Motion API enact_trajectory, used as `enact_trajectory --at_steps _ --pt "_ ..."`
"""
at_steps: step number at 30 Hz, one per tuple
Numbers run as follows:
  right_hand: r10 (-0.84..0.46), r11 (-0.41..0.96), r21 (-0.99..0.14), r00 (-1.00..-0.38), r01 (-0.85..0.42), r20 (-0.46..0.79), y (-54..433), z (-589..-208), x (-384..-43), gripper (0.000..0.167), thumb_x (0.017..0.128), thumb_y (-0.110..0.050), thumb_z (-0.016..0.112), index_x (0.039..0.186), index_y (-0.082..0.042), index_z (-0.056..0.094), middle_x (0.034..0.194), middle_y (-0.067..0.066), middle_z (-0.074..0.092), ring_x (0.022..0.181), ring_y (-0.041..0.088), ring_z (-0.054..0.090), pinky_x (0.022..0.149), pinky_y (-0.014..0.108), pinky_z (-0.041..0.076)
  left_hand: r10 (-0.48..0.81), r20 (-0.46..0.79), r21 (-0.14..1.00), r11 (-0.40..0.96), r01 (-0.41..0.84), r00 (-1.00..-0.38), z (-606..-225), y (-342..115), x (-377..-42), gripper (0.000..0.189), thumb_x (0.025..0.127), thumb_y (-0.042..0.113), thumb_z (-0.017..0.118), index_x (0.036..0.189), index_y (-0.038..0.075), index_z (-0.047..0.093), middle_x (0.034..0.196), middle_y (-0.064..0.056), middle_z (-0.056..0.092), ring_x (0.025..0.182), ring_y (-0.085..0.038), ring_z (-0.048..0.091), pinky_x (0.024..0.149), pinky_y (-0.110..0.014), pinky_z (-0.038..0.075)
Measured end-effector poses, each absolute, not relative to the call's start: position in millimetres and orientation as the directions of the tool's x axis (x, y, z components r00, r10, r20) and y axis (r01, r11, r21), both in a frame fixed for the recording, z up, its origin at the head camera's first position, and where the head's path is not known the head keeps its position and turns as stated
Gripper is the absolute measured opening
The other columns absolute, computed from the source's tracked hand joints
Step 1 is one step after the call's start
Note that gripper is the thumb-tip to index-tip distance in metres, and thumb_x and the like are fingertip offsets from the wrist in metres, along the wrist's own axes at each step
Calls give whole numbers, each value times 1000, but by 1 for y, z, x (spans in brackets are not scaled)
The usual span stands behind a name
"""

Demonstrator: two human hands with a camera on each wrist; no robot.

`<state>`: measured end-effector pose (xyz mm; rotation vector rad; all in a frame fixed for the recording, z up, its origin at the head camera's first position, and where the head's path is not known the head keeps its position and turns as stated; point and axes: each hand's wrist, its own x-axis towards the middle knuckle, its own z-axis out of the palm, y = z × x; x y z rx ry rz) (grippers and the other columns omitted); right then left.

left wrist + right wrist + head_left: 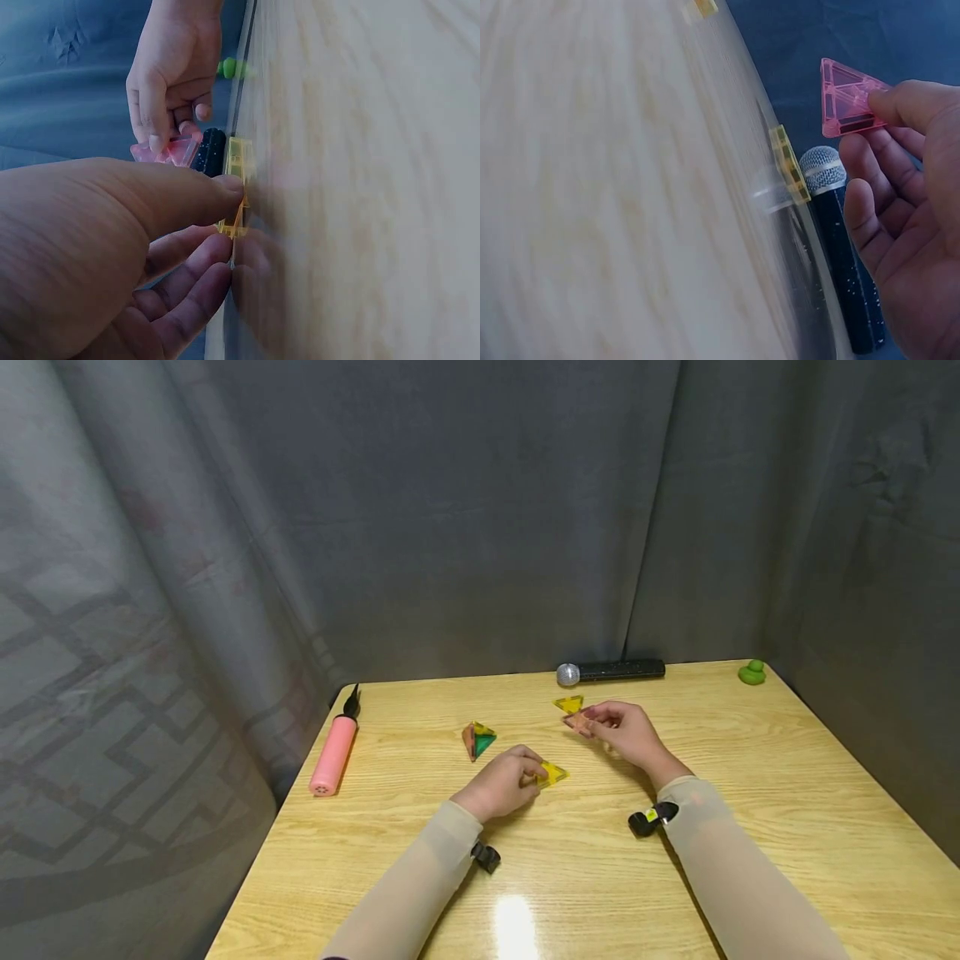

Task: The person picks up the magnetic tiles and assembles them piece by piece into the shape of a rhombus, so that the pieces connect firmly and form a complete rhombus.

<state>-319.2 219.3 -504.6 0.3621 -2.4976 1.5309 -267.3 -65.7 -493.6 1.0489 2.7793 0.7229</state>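
My left hand (pixel 501 783) pinches a yellow translucent triangular tile (pixel 555 773) between thumb and fingers, low over the table near its middle. Farther back and to the right, my right hand (pixel 628 735) holds a pink translucent triangular tile (pixel 847 101) by one edge, thumb on its face, raised off the tabletop. Just behind the pink tile, another yellow triangular tile (pixel 568 703) lies flat on the table. To the left of both hands stands a small pyramid-like piece (pixel 482 743) with orange, green and yellow triangular sides.
On the wooden table (pixel 360 877), a pink hand pump (pixel 334 756) with a black nozzle lies at the left edge. A black microphone (pixel 622 671) rests along the back edge, and a small green figure (pixel 752 672) sits in the back right corner. Grey curtains (pixel 480 527) hang behind.
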Motion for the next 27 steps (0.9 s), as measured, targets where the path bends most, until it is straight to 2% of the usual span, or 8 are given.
enact_trajectory --at_steps 4,8,15,22,27 --pt "-129 456 -834 -951 -310 282 215 -503 -319 15 96 -6 75 111 -2 77 94 10 73 80 22 63 63 27 53 640 86 455 656 602 -763 -494 -66 -268 26 99 13 75 125 12 77 137 -2 60 108 -11 61 91 -21 52" --pt "-146 442 -841 -950 -312 276 212 -504 -318 15 96 -5 75 110 -3 77 96 10 73 80 24 64 61 28 54 640 86 457 656 601 -764 -495 -67 -269 27 99 14 75 126 12 77 137 -2 59 113 -12 62 94 -21 51" --pt "-154 424 -851 -951 -310 270 208 -506 -319 16 96 -5 75 112 -1 76 95 11 73 79 23 64 57 29 54 638 81 468 654 595 -766 -495 -69 -270 29 100 14 74 129 11 75 141 -4 57 101 -10 61 87 -21 51" --pt "-169 438 -836 -944 -331 285 205 -508 -319 14 95 -4 76 110 -3 77 94 8 73 81 23 64 63 27 54 642 79 444 662 604 -763 -494 -69 -269 30 101 14 73 130 11 75 141 -5 57 113 -15 61 92 -22 52" --pt "-187 445 -830 -942 -335 279 202 -509 -318 17 95 -5 76 112 -3 77 98 8 73 85 23 65 66 28 54 637 85 441 666 603 -766 -495 -68 -270 29 100 15 74 129 12 75 139 -4 58 108 -13 61 89 -21 52"
